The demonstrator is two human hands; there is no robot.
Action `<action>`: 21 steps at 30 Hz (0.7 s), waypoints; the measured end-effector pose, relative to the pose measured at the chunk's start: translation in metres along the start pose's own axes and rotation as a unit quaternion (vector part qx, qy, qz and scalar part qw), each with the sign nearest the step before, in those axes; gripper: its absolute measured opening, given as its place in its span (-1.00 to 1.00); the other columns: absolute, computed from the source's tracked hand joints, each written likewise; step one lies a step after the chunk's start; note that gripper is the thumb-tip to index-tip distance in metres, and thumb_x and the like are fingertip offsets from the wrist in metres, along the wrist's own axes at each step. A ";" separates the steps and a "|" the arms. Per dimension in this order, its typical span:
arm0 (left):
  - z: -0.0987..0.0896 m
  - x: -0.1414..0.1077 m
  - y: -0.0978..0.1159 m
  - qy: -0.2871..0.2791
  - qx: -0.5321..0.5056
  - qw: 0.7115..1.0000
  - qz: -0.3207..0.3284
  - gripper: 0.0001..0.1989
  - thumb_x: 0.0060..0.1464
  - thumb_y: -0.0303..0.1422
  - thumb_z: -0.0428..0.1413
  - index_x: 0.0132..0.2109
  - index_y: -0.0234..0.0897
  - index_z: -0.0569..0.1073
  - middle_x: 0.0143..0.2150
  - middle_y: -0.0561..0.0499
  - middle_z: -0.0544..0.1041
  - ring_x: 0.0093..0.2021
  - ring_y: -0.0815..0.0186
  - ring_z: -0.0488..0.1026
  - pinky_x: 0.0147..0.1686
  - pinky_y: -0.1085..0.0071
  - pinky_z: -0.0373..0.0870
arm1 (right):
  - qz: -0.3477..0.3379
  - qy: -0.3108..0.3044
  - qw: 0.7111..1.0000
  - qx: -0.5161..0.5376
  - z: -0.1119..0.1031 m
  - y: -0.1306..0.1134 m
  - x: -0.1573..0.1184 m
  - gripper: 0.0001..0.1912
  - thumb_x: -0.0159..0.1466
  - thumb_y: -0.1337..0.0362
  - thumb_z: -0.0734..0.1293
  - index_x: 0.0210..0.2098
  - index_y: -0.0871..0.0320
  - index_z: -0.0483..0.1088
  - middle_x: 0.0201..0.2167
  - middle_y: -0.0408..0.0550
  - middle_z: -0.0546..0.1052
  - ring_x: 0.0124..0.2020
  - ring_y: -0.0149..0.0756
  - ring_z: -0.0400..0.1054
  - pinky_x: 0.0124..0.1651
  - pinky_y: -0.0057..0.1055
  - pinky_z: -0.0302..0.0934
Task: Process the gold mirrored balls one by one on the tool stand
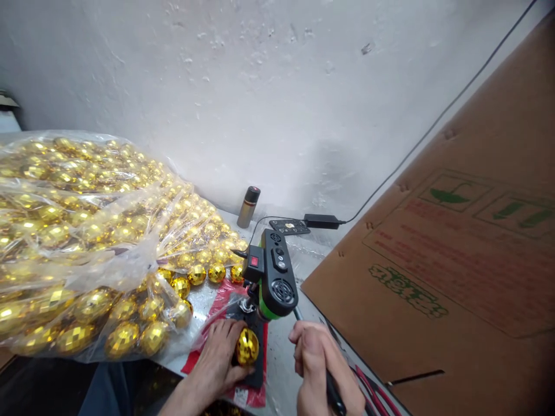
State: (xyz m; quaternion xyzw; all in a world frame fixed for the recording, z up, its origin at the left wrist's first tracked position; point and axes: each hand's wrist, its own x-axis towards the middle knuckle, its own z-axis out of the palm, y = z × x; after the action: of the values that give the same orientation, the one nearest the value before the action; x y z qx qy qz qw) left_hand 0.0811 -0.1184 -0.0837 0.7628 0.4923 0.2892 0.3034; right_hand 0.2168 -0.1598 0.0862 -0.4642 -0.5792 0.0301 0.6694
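My left hand (221, 352) curls round a shiny gold mirrored ball (247, 346), fingers behind it and thumb in front. The ball rests on the black base (257, 377) of a small bench machine. Above and just behind the ball is the machine's black and green head (280, 280), with round grilles and a red switch. To the right, my right hand (323, 367) is closed around a black handle (335, 396). A thin rod runs from this handle up towards the machine head; where it ends is hidden.
Clear plastic bags (87, 231) full of gold balls cover the left side. Loose gold balls (216, 273) lie beside the machine. A bottle (248, 207) and a black power adapter (321, 221) are near the wall. A large cardboard box (455, 248) stands right. Red plastic (197, 355) lies under the base.
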 end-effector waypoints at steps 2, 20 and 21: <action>-0.007 -0.012 -0.008 0.004 -0.003 1.000 0.030 0.08 -0.23 -0.08 0.61 0.44 -0.11 0.44 0.35 -0.33 0.57 0.32 -0.38 0.50 0.27 -0.27 0.51 | 0.014 0.011 1.000 -0.004 0.001 -0.003 0.004 -0.62 0.59 0.25 0.29 -0.40 0.09 0.41 -0.51 -0.21 0.39 -0.57 -0.43 0.18 -0.47 -0.40 0.05; -0.090 0.107 -0.012 0.066 0.204 0.975 -0.057 -0.51 0.24 -0.46 0.19 0.30 -0.21 0.46 0.22 -0.28 0.57 0.16 -0.06 0.59 0.18 0.02 0.56 | -0.088 -0.012 0.996 -0.005 -0.001 0.025 -0.019 -0.65 0.54 0.46 0.22 -0.39 0.09 0.36 -0.50 -0.19 0.38 -0.49 -0.38 0.36 -0.43 -0.45 0.21; -0.093 0.100 -0.008 0.074 0.184 0.978 -0.062 -0.52 0.28 -0.38 0.19 0.31 -0.23 0.45 0.20 -0.26 0.58 0.12 -0.03 0.61 0.14 0.05 0.57 | -0.087 -0.014 0.996 -0.003 -0.001 0.023 -0.018 -0.65 0.54 0.47 0.22 -0.39 0.09 0.36 -0.50 -0.19 0.39 -0.49 -0.39 0.36 -0.44 -0.46 0.21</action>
State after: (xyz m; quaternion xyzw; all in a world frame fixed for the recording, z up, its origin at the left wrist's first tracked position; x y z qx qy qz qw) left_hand 0.0425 -0.0066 -0.0154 0.7500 0.6046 0.2300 0.1384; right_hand 0.2231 -0.1572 0.0576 -0.4136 -0.6263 -0.0234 0.6604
